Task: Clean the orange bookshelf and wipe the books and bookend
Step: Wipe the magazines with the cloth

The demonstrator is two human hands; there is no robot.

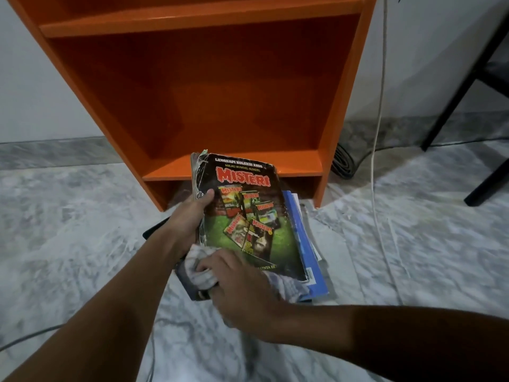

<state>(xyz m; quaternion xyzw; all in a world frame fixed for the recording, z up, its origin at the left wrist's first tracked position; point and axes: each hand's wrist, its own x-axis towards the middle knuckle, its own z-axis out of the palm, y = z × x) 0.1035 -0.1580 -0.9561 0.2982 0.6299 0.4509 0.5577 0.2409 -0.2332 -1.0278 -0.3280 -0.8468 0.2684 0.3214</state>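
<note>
A worn book [248, 210] with a black and green "MISTERI" cover is held up in front of the orange bookshelf [209, 86]. My left hand [190, 216] grips its tattered left edge, thumb on the cover. My right hand [239, 288] clutches a white-grey cloth [201, 271] against the book's lower left corner. Under it lies a stack of other books on the floor, a blue one [305, 244] showing along the right side. The shelves in view hold nothing. No bookend can be made out.
The floor is grey marble [82, 230]. A white cord [378, 161] hangs down right of the shelf. A rolled dark mat [343, 161] lies beside the shelf's right foot. Black furniture legs [454, 97] stand at the far right. A thin cable [24, 337] crosses the floor at lower left.
</note>
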